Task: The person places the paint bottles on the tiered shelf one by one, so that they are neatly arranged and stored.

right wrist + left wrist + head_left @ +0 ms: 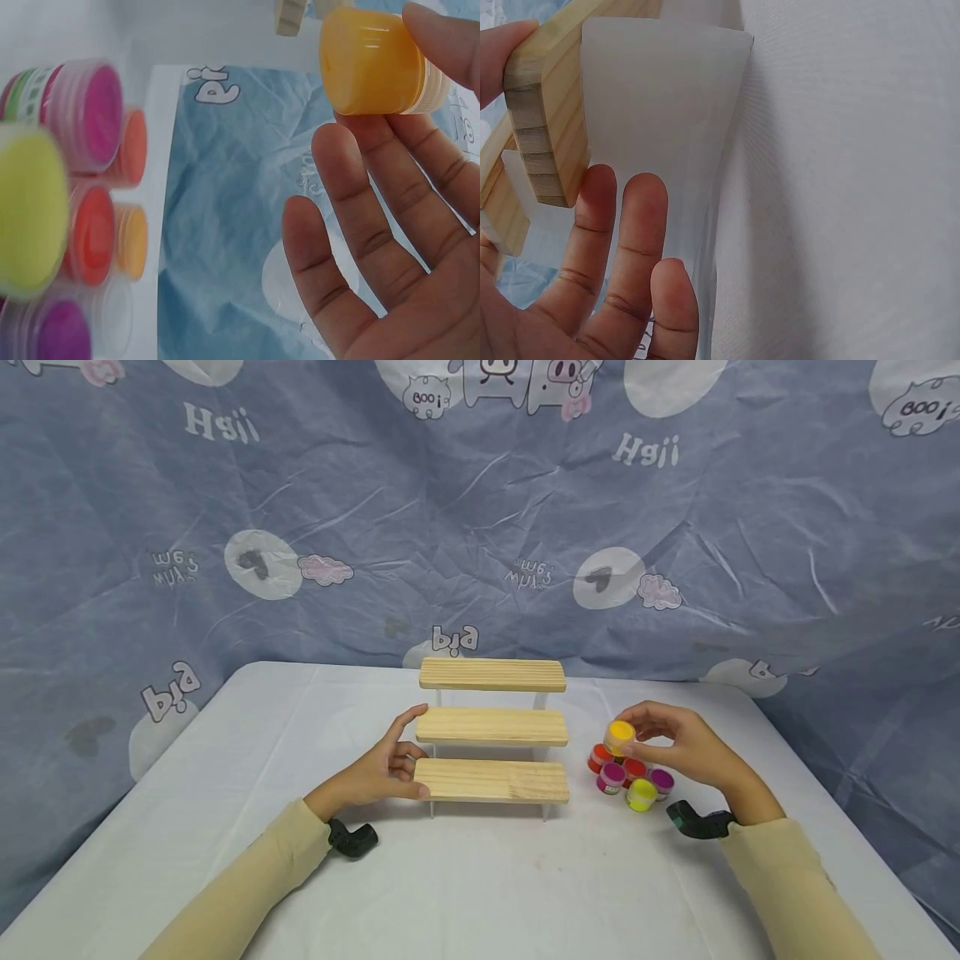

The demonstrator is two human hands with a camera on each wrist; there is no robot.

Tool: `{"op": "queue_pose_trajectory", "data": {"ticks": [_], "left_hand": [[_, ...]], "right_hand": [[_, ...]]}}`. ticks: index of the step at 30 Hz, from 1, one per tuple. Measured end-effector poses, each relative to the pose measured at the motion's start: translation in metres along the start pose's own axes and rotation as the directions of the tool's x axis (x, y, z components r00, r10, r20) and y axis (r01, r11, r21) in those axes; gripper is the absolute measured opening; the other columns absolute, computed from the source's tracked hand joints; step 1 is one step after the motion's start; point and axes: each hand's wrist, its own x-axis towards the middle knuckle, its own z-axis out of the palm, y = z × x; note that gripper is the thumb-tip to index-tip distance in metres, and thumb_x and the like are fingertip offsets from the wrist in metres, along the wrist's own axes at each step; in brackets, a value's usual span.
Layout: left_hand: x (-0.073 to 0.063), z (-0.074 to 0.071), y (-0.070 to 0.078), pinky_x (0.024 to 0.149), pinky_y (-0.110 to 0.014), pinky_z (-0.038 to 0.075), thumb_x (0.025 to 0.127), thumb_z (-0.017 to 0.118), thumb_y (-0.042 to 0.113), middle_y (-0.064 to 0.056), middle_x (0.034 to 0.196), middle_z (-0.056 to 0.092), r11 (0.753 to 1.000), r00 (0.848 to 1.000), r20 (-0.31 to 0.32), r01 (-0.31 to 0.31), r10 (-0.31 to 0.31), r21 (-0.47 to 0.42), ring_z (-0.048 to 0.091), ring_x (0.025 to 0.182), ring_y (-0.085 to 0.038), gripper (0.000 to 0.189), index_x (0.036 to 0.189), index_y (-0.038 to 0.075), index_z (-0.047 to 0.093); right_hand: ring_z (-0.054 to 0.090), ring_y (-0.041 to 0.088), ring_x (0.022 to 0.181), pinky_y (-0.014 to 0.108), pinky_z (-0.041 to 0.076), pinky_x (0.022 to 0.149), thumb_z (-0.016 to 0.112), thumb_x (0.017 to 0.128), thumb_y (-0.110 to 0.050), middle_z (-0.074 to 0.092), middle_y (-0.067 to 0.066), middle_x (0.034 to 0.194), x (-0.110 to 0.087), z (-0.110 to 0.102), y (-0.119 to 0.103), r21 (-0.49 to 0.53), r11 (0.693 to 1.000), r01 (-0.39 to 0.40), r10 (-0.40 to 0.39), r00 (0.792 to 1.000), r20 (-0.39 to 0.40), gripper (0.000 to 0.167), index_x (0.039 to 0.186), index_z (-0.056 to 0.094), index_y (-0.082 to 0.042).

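Right hand [678,742] pinches a small round yellow plastic jar [619,737]; left hand [384,772] grips a three-tier stand of pale wooden boards [491,727]

The yellow jar is held between the right thumb and fingers, to the right of the stand and, seen from the head, above a close group of similar jars. In that group are two red jars [634,771], two purple jars [611,778] and one lime-yellow jar [641,797], standing on the tabletop [465,885], which is spread with white cloth. The right ring and little fingers reach out free of the yellow jar.

The left hand spans the stand's left end, thumb on the lowest board and index finger at the middle board's corner; its other fingers are bent close to the frosted side panel [660,97]. Both sleeves [247,877] are beige. Behind the tabletop hangs a blue-grey printed cloth [427,527].
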Motion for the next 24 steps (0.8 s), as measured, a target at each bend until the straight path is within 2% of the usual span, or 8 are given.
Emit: {"op": "queue_pose_trajectory", "data": {"ticks": [5, 13, 24], "left_hand": [[0.000, 0.000, -0.001, 0.077, -0.026, 0.050, 0.087, 0.087, 0.007, -0.017, 0.115, 0.064, 1.000, 1.000, 0.002, 0.001, -0.001, 0.003, 0.061, 0.086, -0.017, 0.123, 0.174, 0.020, 0.001], [0.000, -0.001, -0.001, 0.077, -0.026, 0.050, 0.087, 0.088, 0.007, -0.017, 0.115, 0.065, 1.000, 1.000, -0.002, 0.004, -0.004, 0.003, 0.061, 0.087, -0.018, 0.123, 0.174, 0.020, 0.001], [-0.001, -0.001, 0.001, 0.077, -0.027, 0.049, 0.087, 0.089, 0.009, -0.017, 0.115, 0.064, 1.000, 1.000, -0.003, 0.017, -0.017, -0.006, 0.059, 0.087, -0.019, 0.124, 0.174, 0.020, 0.000]], "right_hand": [[0.067, 0.008, 0.098, 0.022, 0.057, 0.090, 0.083, 0.094, -0.004, 0.074, 0.006, 0.112, 0.008, 0.003, -0.003, 0.018, 1.000, 0.004, -0.004, 1.000, 0.005, 0.032, 0.124, 0.073, 0.001], [0.069, 0.012, 0.093, 0.021, 0.057, 0.090, 0.081, 0.093, 0.002, 0.073, 0.003, 0.107, 0.022, 0.009, -0.009, 0.073, 0.994, 0.078, -0.079, 0.997, 0.000, 0.029, 0.121, 0.073, 0.001], [0.068, 0.013, 0.094, 0.021, 0.056, 0.090, 0.083, 0.094, -0.001, 0.074, 0.008, 0.109, 0.043, 0.010, -0.028, 0.065, 0.996, 0.057, -0.059, 0.998, 0.031, 0.031, 0.123, 0.073, 0.002]]}}
